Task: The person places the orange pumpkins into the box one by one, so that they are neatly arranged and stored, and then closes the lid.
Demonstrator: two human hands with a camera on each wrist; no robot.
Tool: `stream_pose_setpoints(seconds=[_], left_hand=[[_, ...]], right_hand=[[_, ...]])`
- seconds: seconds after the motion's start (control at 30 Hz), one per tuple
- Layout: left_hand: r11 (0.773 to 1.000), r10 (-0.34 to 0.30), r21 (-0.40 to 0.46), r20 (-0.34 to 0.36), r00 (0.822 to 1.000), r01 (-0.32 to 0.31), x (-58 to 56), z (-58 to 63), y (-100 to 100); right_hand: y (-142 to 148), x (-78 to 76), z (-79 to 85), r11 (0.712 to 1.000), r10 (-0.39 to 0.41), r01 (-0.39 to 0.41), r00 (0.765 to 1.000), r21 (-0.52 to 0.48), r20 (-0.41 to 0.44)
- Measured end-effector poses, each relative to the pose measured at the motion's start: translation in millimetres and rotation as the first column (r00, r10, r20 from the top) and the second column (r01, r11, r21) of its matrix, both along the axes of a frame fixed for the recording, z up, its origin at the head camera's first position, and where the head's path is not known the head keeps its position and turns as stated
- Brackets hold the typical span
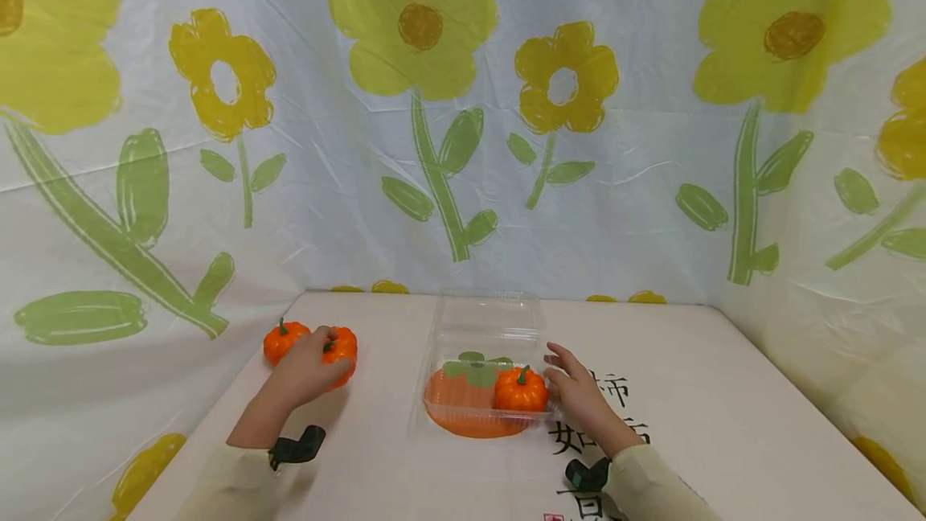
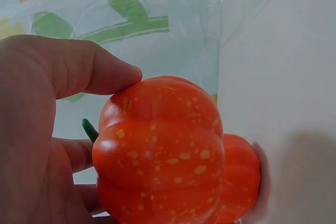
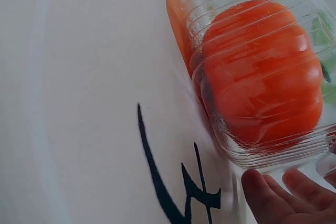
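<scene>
My left hand (image 1: 300, 370) grips a small orange toy pumpkin (image 1: 345, 346) with a green stem. In the left wrist view the thumb presses on one side of this speckled pumpkin (image 2: 160, 156), with fingers on its stem side. Just behind it is a second pumpkin (image 1: 280, 344). Mid-table, a clear plastic clamshell box (image 1: 488, 313) stands with its lid raised, and a third pumpkin (image 1: 522, 392) sits in its right part. Beside the box's right end is my right hand (image 1: 576, 395), holding nothing. Its fingertips (image 3: 254, 179) are at the box wall; contact is hard to tell.
The pale tablecloth (image 1: 383, 457) bears a printed orange persimmon (image 1: 470, 427) under the box and black characters (image 1: 617, 389) at the right. A flower-patterned curtain (image 1: 304, 143) hangs behind and along both sides of the table.
</scene>
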State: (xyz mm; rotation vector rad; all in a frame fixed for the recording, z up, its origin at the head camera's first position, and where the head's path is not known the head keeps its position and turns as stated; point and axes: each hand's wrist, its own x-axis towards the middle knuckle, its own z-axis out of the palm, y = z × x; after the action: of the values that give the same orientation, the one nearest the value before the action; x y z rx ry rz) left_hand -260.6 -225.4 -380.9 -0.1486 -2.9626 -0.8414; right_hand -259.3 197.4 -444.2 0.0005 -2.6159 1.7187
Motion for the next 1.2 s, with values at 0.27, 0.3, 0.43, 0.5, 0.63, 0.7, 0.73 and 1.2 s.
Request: stream_pose_setpoints(seconds=[0.27,0.3,0.43,0.5,0.63,0.7,0.73,1.2], left_hand=[[1.000,-0.015,0.006,-0.022,1.000,0.015,-1.5,1.8,14.2],[1.000,-0.018,0.008,-0.026,1.000,0.018,-2.0,2.0,16.0],[1.000,-0.020,0.006,-0.029,0.999,0.021,-3.3,3.6,23.1],[1.000,-0.024,0.004,-0.032,0.999,0.025,-3.5,4.8,26.5],[0.999,-0.041,0.010,-0.040,0.998,0.041,-2.9,7.8,32.9],[0.999,-0.048,0.016,-0.043,0.998,0.048,-2.6,9.4,36.2],[0.999,-0.049,0.016,-0.043,0.998,0.049,-2.4,10.2,38.0],[0.998,-0.068,-0.014,-0.030,0.997,0.068,-0.4,19.4,61.5]], right_hand=[[0.9,1.0,1.7,1.000,0.013,-0.013,1.000,0.007,0.012],[0.9,1.2,2.1,1.000,0.012,-0.013,1.000,0.009,0.012],[1.4,1.4,1.9,1.000,0.011,-0.012,1.000,0.016,0.013],[1.4,1.4,1.7,1.000,0.010,-0.011,1.000,0.015,0.014],[1.2,0.0,1.2,1.000,0.009,-0.009,1.000,0.007,0.010],[0.7,-1.2,1.1,1.000,0.006,-0.006,1.000,0.003,0.007],[0.5,-1.8,1.0,1.000,0.004,-0.004,1.000,0.001,0.004],[0.1,-2.8,2.2,1.000,0.005,-0.005,1.000,-0.007,0.003]])
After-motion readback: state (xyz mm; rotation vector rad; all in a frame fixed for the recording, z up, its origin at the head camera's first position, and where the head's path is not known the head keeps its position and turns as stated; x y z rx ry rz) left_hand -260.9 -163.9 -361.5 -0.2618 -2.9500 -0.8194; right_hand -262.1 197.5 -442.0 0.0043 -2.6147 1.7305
